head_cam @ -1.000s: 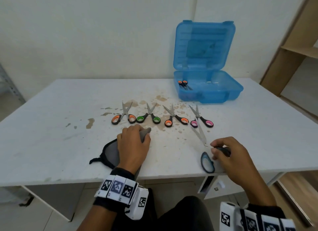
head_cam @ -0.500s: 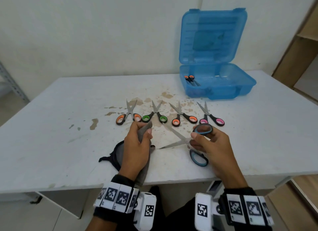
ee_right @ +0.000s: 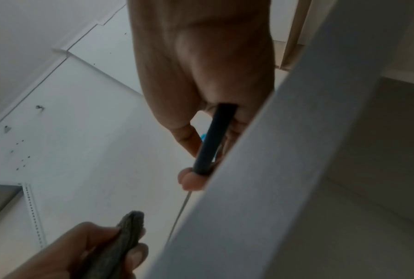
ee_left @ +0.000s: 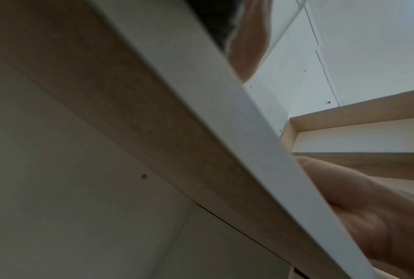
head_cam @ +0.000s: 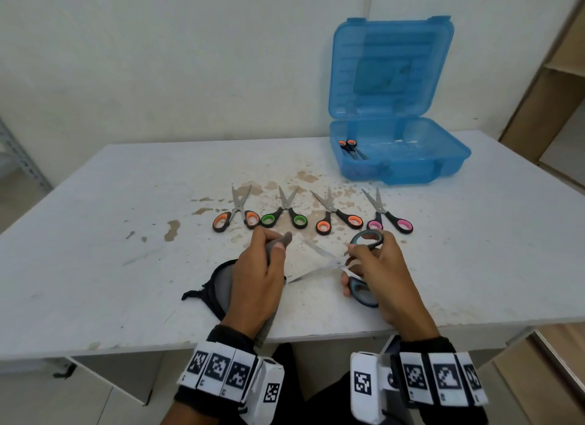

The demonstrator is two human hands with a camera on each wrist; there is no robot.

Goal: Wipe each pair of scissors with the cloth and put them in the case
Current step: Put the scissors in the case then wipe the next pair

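Observation:
My right hand [head_cam: 373,266] holds blue-handled scissors [head_cam: 329,261] by their loops, blades spread wide and pointing left just above the table. In the right wrist view the dark handle [ee_right: 213,139] runs between the fingers of that hand. My left hand [head_cam: 262,266] grips a grey cloth [head_cam: 280,241], a fold sticking out past the thumb close to the upper blade; the rest of the cloth [head_cam: 218,285] trails on the table. Several more scissors lie in a row: orange [head_cam: 235,217], green [head_cam: 285,217], orange [head_cam: 338,218], pink [head_cam: 389,218]. The blue case [head_cam: 443,158] stands open behind, one pair [head_cam: 349,147] inside.
The white table [head_cam: 95,234] carries brown stains around the row of scissors. Wooden shelving [head_cam: 554,92] stands at the right, a metal rack [head_cam: 19,158] at the far left. The table's front edge [ee_left: 248,132] fills most of the left wrist view.
My right hand picked the blue-handled scissors off the table, swung the blades left and spread them. My left hand lifted the cloth's fold toward the blades.

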